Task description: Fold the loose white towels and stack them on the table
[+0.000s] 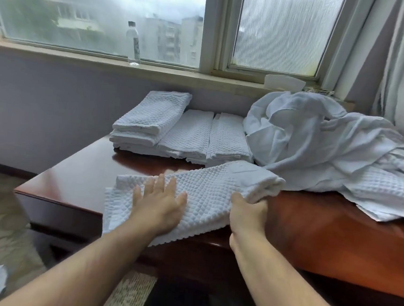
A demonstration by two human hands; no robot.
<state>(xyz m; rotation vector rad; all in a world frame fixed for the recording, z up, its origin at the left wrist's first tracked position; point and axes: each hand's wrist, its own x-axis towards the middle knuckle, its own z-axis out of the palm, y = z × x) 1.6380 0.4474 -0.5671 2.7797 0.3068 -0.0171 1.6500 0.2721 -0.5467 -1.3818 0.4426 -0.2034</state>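
Left of the left hand, bare table lies open out to the corner. Ahead of it, 3 rows of folded towels block the way forward. Ahead and right of the right hand, which grips a towel, a loose heap fills the tabletop; bare wood lies open just beside that hand.

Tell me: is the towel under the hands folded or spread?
Folded: the towel is a narrow strip, its right end doubled thick in the right hand; the left hand presses it flat.
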